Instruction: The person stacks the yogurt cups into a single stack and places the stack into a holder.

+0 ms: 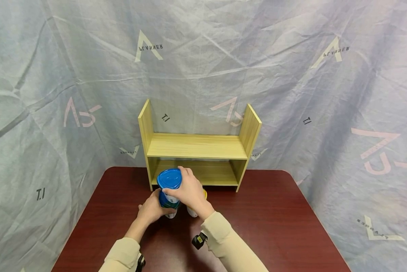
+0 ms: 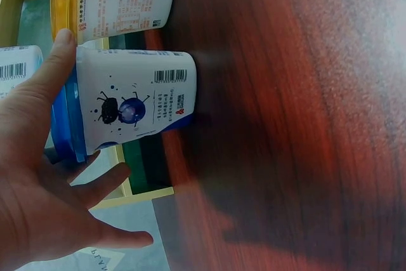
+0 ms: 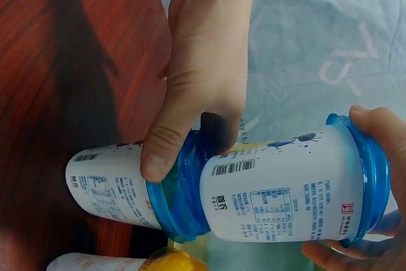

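Observation:
My right hand (image 1: 190, 192) grips a white yogurt tub with a blue lid (image 3: 285, 198) by its lid edge. The tub's base sits right over the blue lid of a second white yogurt tub (image 2: 139, 99), which stands on the table. On that lower tub, my left hand (image 1: 151, 209) holds the lid's edge, thumb on one side and forefinger partly hidden behind it; the other fingers spread outward in the left wrist view. Close beside it stands a tub with a yellow lid (image 2: 120, 4), partly covered by the right hand in the head view.
Behind the tubs, a two-level light wood shelf (image 1: 196, 146) stands at the table's back edge. The dark red-brown table (image 1: 274, 226) extends to both sides. A grey printed cloth (image 1: 196, 56) hangs behind and around it.

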Tool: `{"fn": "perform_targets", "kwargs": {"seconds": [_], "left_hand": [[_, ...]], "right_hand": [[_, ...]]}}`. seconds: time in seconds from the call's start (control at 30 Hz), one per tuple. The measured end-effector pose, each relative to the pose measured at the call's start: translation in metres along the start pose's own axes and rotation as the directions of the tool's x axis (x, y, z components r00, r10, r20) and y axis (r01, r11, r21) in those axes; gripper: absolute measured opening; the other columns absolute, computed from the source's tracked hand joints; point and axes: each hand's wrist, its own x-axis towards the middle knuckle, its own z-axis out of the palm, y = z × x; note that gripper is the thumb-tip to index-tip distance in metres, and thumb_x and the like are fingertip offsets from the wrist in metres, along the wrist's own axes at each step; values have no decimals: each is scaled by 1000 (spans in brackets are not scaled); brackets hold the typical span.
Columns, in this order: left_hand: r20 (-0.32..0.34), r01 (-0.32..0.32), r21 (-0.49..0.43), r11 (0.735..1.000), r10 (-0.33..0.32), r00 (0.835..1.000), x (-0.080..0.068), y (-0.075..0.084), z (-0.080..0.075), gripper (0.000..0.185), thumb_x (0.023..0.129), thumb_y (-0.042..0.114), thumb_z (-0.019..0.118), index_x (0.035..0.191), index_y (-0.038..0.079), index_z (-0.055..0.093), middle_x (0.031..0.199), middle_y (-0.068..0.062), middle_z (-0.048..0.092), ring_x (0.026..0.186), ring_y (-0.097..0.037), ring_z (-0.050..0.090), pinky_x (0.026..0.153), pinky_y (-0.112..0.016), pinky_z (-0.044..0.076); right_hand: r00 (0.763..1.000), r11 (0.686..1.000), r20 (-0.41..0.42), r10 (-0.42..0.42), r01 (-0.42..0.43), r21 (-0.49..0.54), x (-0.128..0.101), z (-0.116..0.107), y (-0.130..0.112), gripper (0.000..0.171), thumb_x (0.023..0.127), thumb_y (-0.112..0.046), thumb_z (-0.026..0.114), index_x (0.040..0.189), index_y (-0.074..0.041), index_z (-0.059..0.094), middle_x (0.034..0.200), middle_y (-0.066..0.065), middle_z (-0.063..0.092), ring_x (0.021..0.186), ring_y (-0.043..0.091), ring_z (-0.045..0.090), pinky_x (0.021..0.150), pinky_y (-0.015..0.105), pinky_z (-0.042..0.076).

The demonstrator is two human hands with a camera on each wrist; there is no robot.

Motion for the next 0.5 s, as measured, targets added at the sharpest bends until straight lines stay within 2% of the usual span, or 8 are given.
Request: {"fn": "perform_targets", "kwargs": {"seconds": [0.5], "left_hand": [[1, -2, -12, 1000, 2, 1000, 1, -1, 2, 108, 70, 50, 90, 153, 4, 38, 141, -20, 55, 127, -43, 54, 94, -88, 19]], "right_hand": [[1000, 999, -18, 4, -3, 40, 2, 8, 0, 97, 80, -60, 79, 150, -5, 42, 140, 16, 52, 113, 32, 63, 92, 50, 55]]}}
